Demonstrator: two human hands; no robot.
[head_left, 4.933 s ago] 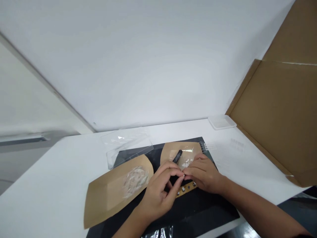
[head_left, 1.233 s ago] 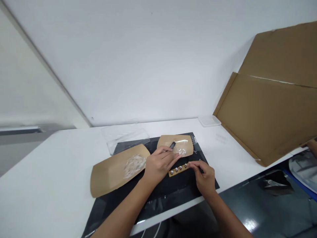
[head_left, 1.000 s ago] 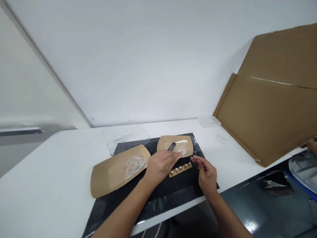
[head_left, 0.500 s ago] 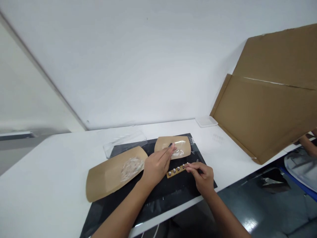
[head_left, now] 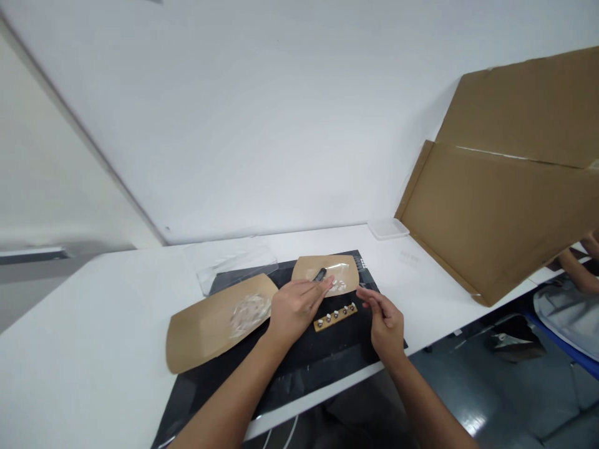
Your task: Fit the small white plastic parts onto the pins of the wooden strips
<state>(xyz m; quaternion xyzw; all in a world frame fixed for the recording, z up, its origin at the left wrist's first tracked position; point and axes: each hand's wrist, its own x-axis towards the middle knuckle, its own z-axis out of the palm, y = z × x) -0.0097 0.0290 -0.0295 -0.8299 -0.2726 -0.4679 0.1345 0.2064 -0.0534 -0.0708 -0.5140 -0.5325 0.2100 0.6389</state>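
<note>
My left hand (head_left: 297, 308) is closed on a short black object (head_left: 320, 274), whose upper end sticks out past the fingers; its kind I cannot make out. Just in front of those fingertips lie small white pieces (head_left: 337, 285) in a brown paper tray (head_left: 306, 265). My right hand (head_left: 387, 321) hovers right of a narrow yellowish strip (head_left: 322, 325), clear of it, thumb and index fingertips slightly apart with nothing visible between them. Several shiny round studs with white bits on top stand in a row along the strip, which rests on a black mat (head_left: 322, 358).
A longer brown tray (head_left: 196, 337) holding clear plastic pieces (head_left: 250, 315) lies on the left. Behind it sits a transparent cover (head_left: 234, 268). A clear shallow container (head_left: 388, 229) and a large open cardboard box (head_left: 505, 212) stand right. Another person's arm (head_left: 578, 271) shows at the far right.
My right hand has let go at the strip's right end and moved up and away from it. The last stud there now shows uncovered. My left hand stays nearly in place.
</note>
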